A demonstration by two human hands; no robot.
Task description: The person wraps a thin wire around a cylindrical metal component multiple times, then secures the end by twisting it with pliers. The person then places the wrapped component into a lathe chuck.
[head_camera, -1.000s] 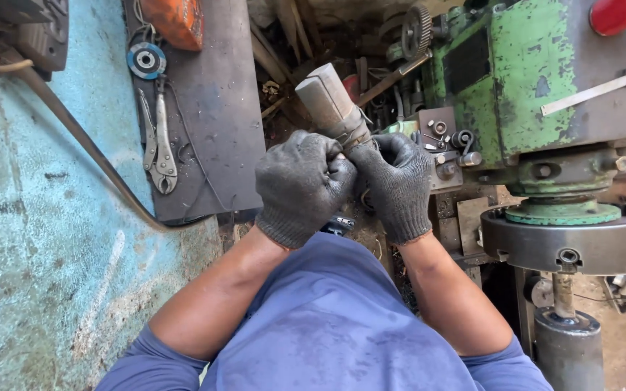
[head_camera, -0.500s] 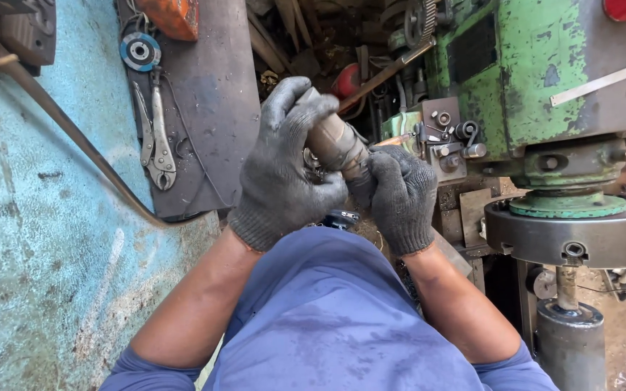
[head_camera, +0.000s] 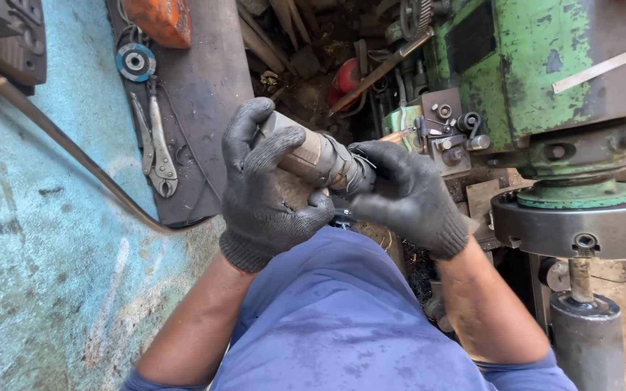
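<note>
While the left hand [head_camera: 266,185] wrapped its gloved fingers around the thick end of a metal cylinder [head_camera: 313,156], the right hand [head_camera: 403,195] gripped its darker end, holding it chest-high before the green machine [head_camera: 537,80].

Gloved left hand [head_camera: 264,190] wrapped around a worn metal cylinder [head_camera: 311,156], gloved right hand [head_camera: 406,197] pinching its darker end, green machine [head_camera: 537,80] behind, locking pliers [head_camera: 158,148] on dark plate [head_camera: 208,94] at left.

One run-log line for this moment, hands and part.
left hand: gripping metal cylinder | right hand: holding its dark end | nearby: locking pliers, green machine
</note>
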